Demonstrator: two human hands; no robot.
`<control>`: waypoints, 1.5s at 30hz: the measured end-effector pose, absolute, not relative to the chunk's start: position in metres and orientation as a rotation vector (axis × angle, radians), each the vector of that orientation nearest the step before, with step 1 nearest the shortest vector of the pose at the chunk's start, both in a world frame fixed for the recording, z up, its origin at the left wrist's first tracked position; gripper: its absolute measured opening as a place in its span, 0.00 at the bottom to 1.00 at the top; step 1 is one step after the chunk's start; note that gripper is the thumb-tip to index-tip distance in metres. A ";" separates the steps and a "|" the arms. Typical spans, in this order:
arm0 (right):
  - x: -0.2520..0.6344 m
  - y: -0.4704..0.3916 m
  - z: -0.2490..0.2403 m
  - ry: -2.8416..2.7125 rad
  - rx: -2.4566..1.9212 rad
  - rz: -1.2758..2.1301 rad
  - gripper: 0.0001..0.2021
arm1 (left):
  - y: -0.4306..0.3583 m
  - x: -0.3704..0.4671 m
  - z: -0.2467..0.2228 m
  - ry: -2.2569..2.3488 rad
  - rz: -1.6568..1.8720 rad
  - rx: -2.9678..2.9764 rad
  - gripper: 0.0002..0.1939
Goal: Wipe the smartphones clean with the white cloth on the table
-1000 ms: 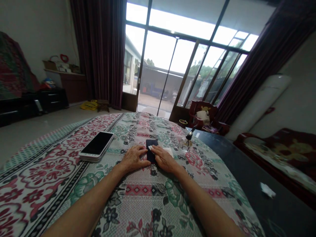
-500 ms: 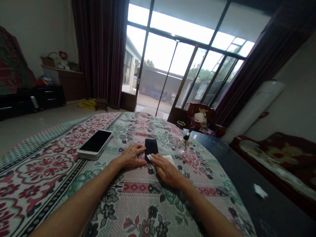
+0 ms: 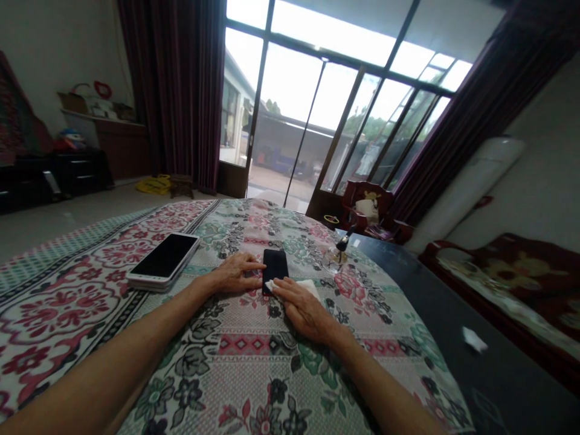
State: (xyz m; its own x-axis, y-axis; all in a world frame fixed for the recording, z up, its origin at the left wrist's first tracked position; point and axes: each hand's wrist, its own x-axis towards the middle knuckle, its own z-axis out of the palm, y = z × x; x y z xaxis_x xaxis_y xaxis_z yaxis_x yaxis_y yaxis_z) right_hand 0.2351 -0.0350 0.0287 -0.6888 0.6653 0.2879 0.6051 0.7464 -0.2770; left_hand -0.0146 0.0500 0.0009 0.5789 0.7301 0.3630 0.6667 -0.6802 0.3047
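A dark, flat phone-like slab [image 3: 275, 266] lies on the flowered tablecloth in front of me. My left hand [image 3: 238, 272] rests beside it with the fingers stretched out, its index finger and thumb reaching the slab's left edge. Under the fingers of my right hand [image 3: 306, 308] is a folded white tissue [image 3: 309, 286], pressed against the slab's lower right part. Part of the tissue is hidden by that hand. To the left lies a larger white-framed phone or tablet [image 3: 165, 261] with a black screen, on top of another flat piece.
A clear glass object [image 3: 336, 258] with a dark-handled brush-like item [image 3: 345, 240] stands at the right of the tablecloth [image 3: 254, 383]. Beyond is a dark tabletop [image 3: 435, 308] with a crumpled white tissue [image 3: 474, 339]. Carved wooden seats [image 3: 516, 272] stand at the right.
The view has shifted slightly. Both hands stay at the dark slab, and the right fingers with the tissue have moved a little left along its lower end.
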 end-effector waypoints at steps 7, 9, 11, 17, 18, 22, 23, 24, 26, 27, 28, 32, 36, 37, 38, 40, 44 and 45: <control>0.234 -0.035 0.027 -2.568 -0.953 0.232 0.24 | 0.056 -0.011 -0.006 1.214 0.804 2.659 0.20; 0.234 -0.036 0.027 -2.575 -0.941 0.229 0.24 | 0.055 -0.010 -0.005 1.209 0.818 2.649 0.19; 0.234 -0.038 0.027 -2.584 -0.948 0.223 0.24 | 0.055 -0.010 -0.004 1.202 0.831 2.644 0.19; 0.230 -0.044 0.025 -2.592 -0.967 0.188 0.25 | 0.052 -0.008 -0.003 1.213 0.847 2.634 0.18; 0.228 -0.044 0.025 -2.593 -0.976 0.177 0.25 | 0.051 -0.007 -0.002 1.218 0.846 2.626 0.18; 0.221 -0.047 0.025 -2.609 -1.004 0.145 0.24 | 0.050 -0.004 -0.001 1.270 0.844 2.598 0.16; 0.220 -0.047 0.025 -2.609 -1.004 0.144 0.24 | 0.051 -0.003 -0.001 1.291 0.841 2.594 0.16; 0.220 -0.047 0.025 -2.607 -1.000 0.144 0.24 | 0.051 -0.002 -0.001 1.309 0.837 2.594 0.15; 0.221 -0.045 0.025 -2.596 -0.979 0.156 0.24 | 0.052 -0.002 -0.002 1.326 0.828 2.598 0.14; 0.222 -0.043 0.025 -2.590 -0.963 0.165 0.23 | 0.053 -0.001 -0.003 1.326 0.825 2.600 0.14; 0.223 -0.041 0.025 -2.583 -0.949 0.172 0.23 | 0.053 -0.001 -0.003 1.329 0.828 2.599 0.14; 0.231 -0.030 0.024 -2.521 -0.980 0.161 0.22 | 0.055 -0.002 -0.007 1.327 0.866 2.571 0.13; 0.236 -0.027 0.024 -2.453 -1.062 0.133 0.23 | 0.057 -0.003 -0.009 1.304 0.882 2.565 0.13; 0.235 -0.028 0.024 -2.457 -1.064 0.130 0.23 | 0.057 -0.003 -0.009 1.309 0.880 2.570 0.13; 0.234 -0.030 0.024 -2.470 -1.058 0.128 0.23 | 0.057 -0.003 -0.009 1.316 0.879 2.574 0.13; 0.230 -0.033 0.024 -2.505 -1.034 0.123 0.23 | 0.056 -0.002 -0.009 1.325 0.881 2.578 0.13; 0.221 -0.031 0.024 -2.543 -1.001 0.108 0.23 | 0.055 -0.001 -0.008 1.328 0.899 2.566 0.14; 0.220 -0.028 0.024 -2.544 -0.999 0.107 0.23 | 0.055 -0.001 -0.008 1.329 0.903 2.562 0.14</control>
